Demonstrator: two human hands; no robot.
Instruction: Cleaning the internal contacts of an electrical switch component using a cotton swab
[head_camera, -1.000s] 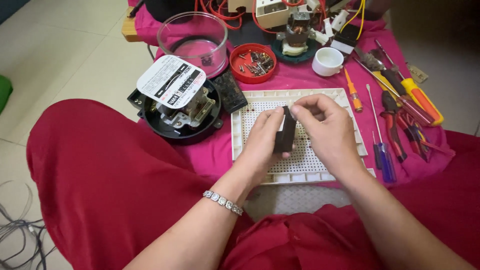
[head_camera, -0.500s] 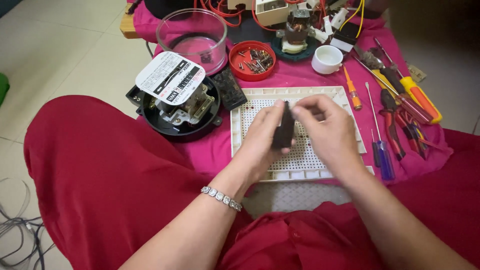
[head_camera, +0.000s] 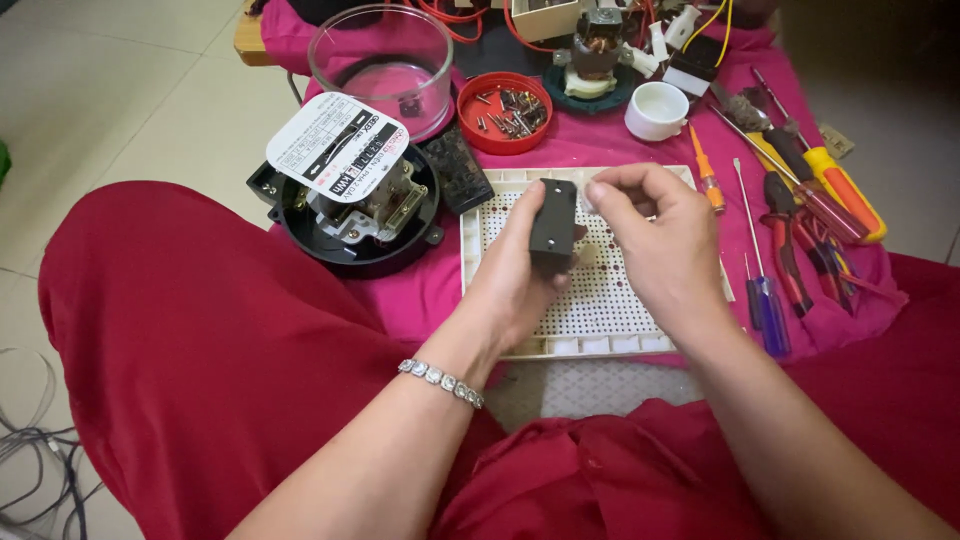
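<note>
My left hand (head_camera: 515, 275) holds a small black rectangular block (head_camera: 553, 226) upright over a white perforated tray (head_camera: 600, 310). The block's flat face, with small screw holes, is turned toward me. My right hand (head_camera: 655, 240) is just to the right of the block, thumb and forefinger pinched together near its top edge; whether they hold something tiny I cannot tell. A silver bracelet (head_camera: 441, 381) circles my left wrist. My red-clad legs fill the foreground.
On the pink cloth: an opened electric meter (head_camera: 350, 190) on a black round base, a clear round cover (head_camera: 385, 65), a red lid of screws (head_camera: 505, 110), a black ribbed strip (head_camera: 455, 168), a white cup (head_camera: 656, 108), and screwdrivers and pliers (head_camera: 800, 215) at right. Cables lie on the floor at left.
My left hand has turned the black block so its broad face shows instead of its edge, and raised it slightly. My right hand stayed pinched beside it.
</note>
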